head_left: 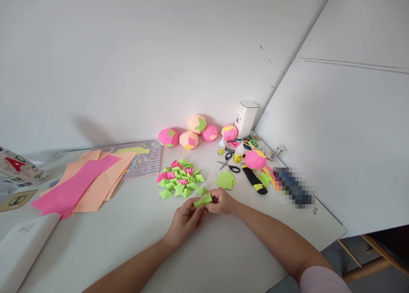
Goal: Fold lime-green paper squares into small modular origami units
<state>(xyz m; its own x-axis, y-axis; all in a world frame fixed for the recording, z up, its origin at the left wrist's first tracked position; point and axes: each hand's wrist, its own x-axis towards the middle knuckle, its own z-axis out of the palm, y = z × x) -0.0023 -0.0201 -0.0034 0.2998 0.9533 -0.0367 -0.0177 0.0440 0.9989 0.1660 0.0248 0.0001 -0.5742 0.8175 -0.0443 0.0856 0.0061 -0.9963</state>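
At the lower centre of the frame, the left hand [185,219] and the right hand [222,202] grasp together one green paper piece [203,200], each grip pinching near one end, probably so that the small sheet stays steady. Just above lies the pile of folded pieces [186,177], and to its right the flat green squares [226,180]; both seem placed within easy reach. The scissors [226,163] lie farther up the worktop [128,246], perhaps to leave room for the hands.
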